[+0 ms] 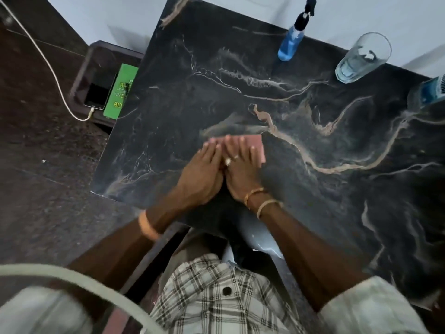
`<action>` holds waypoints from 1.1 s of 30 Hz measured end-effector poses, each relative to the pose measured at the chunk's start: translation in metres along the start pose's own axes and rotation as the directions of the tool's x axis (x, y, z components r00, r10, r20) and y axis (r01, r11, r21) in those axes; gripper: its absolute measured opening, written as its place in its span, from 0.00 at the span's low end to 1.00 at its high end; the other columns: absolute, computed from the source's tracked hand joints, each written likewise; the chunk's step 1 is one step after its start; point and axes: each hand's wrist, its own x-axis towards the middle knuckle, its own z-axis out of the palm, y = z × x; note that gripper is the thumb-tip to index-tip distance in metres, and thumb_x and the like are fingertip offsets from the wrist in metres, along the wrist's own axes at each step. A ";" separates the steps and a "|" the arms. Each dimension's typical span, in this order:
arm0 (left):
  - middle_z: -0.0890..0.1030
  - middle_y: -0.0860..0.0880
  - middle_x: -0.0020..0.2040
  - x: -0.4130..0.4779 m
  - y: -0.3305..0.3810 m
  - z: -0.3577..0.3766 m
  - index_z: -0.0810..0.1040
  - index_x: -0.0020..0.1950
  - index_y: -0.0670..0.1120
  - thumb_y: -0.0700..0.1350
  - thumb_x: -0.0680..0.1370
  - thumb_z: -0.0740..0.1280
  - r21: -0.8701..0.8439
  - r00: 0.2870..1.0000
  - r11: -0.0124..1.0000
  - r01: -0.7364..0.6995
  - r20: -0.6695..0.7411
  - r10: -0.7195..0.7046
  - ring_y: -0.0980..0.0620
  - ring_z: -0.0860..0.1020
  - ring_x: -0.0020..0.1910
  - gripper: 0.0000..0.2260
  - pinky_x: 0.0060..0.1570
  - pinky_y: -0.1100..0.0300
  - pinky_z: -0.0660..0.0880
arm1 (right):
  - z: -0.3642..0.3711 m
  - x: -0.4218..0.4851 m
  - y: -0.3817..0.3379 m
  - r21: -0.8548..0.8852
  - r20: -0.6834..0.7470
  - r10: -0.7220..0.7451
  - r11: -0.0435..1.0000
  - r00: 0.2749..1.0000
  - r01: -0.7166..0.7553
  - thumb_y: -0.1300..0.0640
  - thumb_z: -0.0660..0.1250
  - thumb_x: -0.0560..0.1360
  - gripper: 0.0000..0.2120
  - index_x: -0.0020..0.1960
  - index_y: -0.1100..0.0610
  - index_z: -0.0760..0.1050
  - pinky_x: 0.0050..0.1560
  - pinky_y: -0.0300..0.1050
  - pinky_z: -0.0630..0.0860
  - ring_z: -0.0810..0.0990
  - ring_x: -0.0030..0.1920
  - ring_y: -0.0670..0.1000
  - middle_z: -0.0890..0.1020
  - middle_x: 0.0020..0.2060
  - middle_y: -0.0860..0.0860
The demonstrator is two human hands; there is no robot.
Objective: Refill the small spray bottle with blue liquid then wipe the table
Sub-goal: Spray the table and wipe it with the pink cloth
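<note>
A pink cloth (258, 147) lies flat on the black marble table (313, 189), near its front left part. Both my hands press down on it side by side, fingers stretched flat: my left hand (203, 174) covers its left end, my right hand (240, 169) its middle. Only the cloth's right end and far edge show. The small spray bottle (290, 44), part full of blue liquid and with a black spray head, stands upright at the table's far edge, well away from both hands.
A clear drinking glass (361, 59) stands right of the spray bottle. A larger bottle with blue liquid (431, 92) is cut off by the right edge. Left of the table, a low stool holds a phone (98, 94) on a white cable and a green box (120, 92).
</note>
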 end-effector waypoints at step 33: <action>0.43 0.44 0.80 -0.061 0.158 0.114 0.43 0.80 0.41 0.40 0.82 0.57 -0.306 0.980 0.947 0.096 -0.138 -0.144 0.46 0.42 0.79 0.31 0.78 0.51 0.42 | 0.030 -0.175 0.080 0.119 -0.003 0.215 0.970 0.977 -0.213 0.48 0.50 0.80 0.27 0.78 0.43 0.52 0.73 0.63 0.35 0.41 0.77 0.62 0.46 0.79 0.48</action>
